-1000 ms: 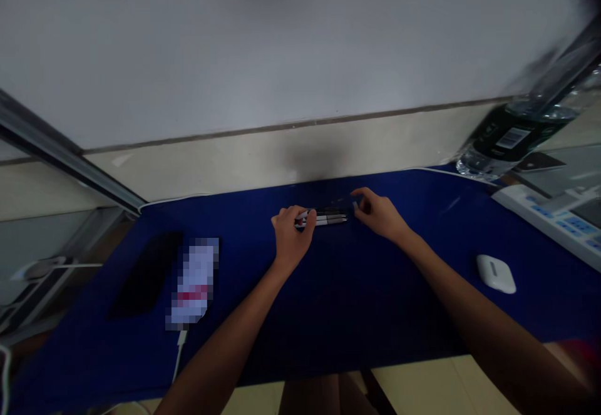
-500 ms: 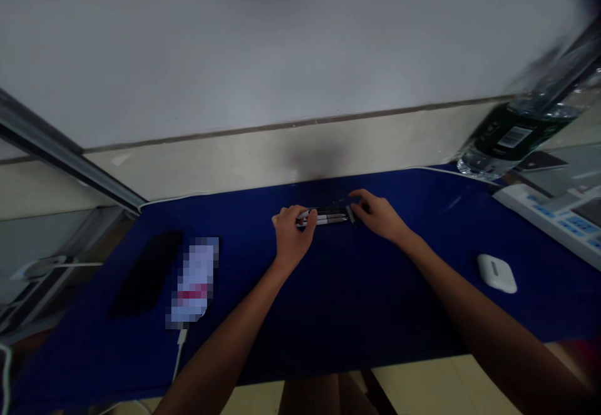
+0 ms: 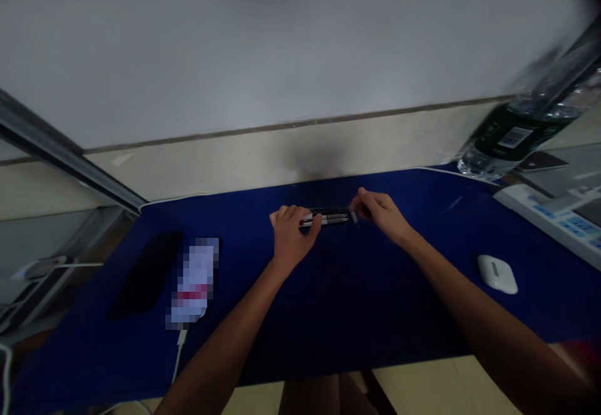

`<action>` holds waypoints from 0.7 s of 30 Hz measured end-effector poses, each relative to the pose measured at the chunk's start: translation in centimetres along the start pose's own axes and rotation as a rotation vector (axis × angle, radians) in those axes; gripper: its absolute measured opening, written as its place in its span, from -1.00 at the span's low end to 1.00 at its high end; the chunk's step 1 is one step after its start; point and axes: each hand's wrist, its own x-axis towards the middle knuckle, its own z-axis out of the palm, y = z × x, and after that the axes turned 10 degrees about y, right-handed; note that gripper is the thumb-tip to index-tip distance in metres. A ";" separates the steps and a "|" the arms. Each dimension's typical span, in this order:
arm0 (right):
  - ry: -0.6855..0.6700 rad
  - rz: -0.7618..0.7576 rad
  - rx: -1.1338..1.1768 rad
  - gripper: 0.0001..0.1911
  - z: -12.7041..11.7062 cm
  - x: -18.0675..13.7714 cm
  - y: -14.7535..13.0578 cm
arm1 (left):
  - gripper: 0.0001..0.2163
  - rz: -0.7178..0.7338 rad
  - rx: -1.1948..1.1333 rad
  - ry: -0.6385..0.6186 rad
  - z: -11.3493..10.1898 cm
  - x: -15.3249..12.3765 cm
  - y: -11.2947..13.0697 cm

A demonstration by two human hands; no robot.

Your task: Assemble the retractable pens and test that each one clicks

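Several silver-and-white pens (image 3: 326,218) lie side by side over a black strip or case (image 3: 328,211), running left to right. My left hand (image 3: 291,230) rests over their left ends, fingers curled around them and hiding the tips. My right hand (image 3: 380,213) is just right of the pens, with thumb and fingers pinching a slim grey pen-like stick (image 3: 354,216). That stick tilts downward and stands apart from the row.
The hands work on a dark blue desk mat (image 3: 357,321). On it lie a black phone (image 3: 146,274), a pixelated packet (image 3: 193,280) with a white cable, and a white earbud case (image 3: 496,274). A water bottle (image 3: 509,136) and white power strip (image 3: 549,215) stand at right.
My left hand has curled further over the pens and shifted slightly right. My right hand has eased rightward, and the grey stick now shows clearly, tilted in its fingers.
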 end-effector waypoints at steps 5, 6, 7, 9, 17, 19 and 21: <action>-0.183 0.016 0.132 -0.48 0.6 -0.5 -0.7 | -0.77 0.095 0.059 0.028 0.1 -0.2 -0.2; -0.188 -0.005 0.104 -0.51 0.6 -0.5 -0.7 | -0.77 0.096 0.063 0.031 0.1 -0.2 -0.2; -0.185 -0.017 0.079 -0.53 0.7 -0.5 -0.7 | -0.77 0.097 0.066 0.032 0.1 -0.2 -0.2; -0.171 -0.019 0.035 -0.53 0.7 -0.5 -0.6 | -0.76 0.102 0.069 0.021 0.1 -0.2 -0.3; -0.149 -0.061 -0.010 -0.64 0.6 -0.2 0.1 | -0.81 -0.038 -0.006 -0.022 -0.4 0.3 -0.3; -0.134 -0.059 -0.001 -0.68 0.6 -0.2 0.2 | -0.81 -0.077 -0.034 -0.017 -0.4 0.5 -0.4; -0.130 -0.058 0.006 -0.71 0.6 -0.1 0.2 | -0.80 -0.106 -0.064 -0.014 -0.4 0.6 -0.6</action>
